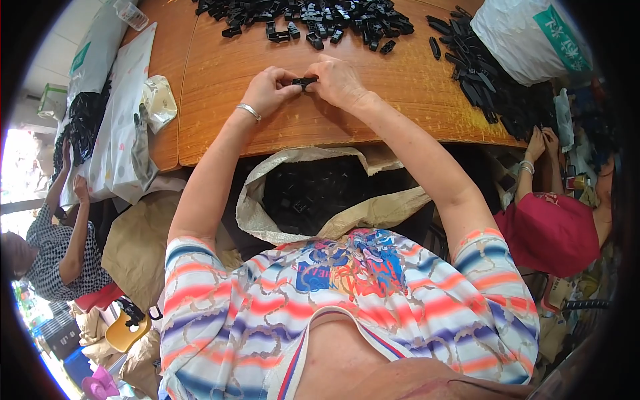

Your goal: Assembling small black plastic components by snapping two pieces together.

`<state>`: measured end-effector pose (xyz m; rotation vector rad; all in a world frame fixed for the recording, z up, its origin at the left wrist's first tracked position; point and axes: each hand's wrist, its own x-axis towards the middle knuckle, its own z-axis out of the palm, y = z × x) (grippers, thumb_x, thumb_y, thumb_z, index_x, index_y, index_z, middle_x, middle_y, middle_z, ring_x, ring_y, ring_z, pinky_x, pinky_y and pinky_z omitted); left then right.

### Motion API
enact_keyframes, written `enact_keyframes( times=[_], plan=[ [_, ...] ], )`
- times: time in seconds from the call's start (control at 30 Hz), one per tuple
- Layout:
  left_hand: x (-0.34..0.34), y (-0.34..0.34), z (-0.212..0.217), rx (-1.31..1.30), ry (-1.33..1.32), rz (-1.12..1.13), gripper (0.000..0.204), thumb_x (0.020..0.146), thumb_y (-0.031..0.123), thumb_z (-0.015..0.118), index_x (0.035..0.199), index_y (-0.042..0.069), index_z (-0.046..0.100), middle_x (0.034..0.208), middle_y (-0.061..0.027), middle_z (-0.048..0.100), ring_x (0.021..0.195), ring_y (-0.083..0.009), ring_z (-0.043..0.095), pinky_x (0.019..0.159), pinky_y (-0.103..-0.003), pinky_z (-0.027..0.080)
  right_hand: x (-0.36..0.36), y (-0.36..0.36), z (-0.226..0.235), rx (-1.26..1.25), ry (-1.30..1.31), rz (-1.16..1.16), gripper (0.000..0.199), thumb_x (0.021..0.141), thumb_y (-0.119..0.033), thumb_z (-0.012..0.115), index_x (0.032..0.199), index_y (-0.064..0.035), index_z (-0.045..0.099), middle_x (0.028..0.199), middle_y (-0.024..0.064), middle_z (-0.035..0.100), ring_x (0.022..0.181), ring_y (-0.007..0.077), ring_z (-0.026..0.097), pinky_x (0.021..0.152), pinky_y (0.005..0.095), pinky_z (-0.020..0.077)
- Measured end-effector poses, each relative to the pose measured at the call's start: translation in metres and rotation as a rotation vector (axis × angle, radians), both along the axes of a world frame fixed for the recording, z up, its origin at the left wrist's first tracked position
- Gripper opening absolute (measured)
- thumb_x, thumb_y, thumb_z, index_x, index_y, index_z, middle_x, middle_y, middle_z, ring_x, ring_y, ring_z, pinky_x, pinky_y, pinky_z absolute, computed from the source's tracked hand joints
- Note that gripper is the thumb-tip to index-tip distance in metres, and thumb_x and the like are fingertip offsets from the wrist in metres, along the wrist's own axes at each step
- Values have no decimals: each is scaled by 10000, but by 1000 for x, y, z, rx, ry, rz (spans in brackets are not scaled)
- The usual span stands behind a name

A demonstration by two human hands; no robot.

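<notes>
Over the wooden table, my left hand [268, 91] and my right hand [335, 81] meet at a small black plastic part [305, 83]. Both hands pinch it between thumb and fingers, one at each end. Its exact kind is too small to make out. Beyond my hands lies a heap of small black plastic parts [320, 20], some hollow and box-shaped. Below the table edge, close to my body, an open woven sack [257, 207] holds many more black plastic pieces.
Long black plastic pieces [477, 80] are piled on the right beside a white plastic bag [520, 40]. A clear packet [159, 103] lies at the left on a pale covering. One person [67, 247] works at the left with black pieces, another [550, 230] at the right.
</notes>
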<state>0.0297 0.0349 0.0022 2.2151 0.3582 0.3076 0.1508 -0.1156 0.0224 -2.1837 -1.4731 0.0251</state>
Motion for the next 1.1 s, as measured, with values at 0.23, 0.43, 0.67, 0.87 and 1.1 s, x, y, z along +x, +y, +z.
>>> enact_keyframes(
  times=[0.23,0.43,0.67,0.87,1.1],
  plan=[
    [19,3,-5,284,140,54,252,880,275,655,866,24,648,731,-66,651,648,-159,592,622,-304,480,1,-1,-6,-24,-20,18,221,746,-224,758,913,-85,717,945,134,650,909,328,636,785,427,510],
    [14,-13,0,179,264,79,319,840,363,667,934,59,695,861,-123,697,806,-267,663,730,-368,514,9,-27,-5,15,-39,67,235,751,-227,745,897,-56,673,905,137,651,883,338,625,768,431,503],
    [-28,-96,18,277,-162,-218,200,831,254,666,920,75,663,882,-107,620,819,-284,614,723,-371,507,-62,-150,15,103,68,178,202,750,-147,733,884,-42,625,833,107,589,663,260,605,597,365,492],
    [-33,-141,1,529,-173,-499,195,771,242,700,886,97,640,889,-67,587,919,-273,564,735,-369,491,-99,-193,-42,-526,209,-7,282,715,-253,742,864,-32,648,821,187,641,806,357,644,718,452,516],
    [-13,-128,-3,450,-213,-162,124,782,191,672,769,90,602,798,-97,607,769,-309,616,642,-402,491,-56,-186,-79,-541,25,-200,332,735,-317,712,864,-17,649,853,202,661,799,365,655,705,455,533]
  ],
)
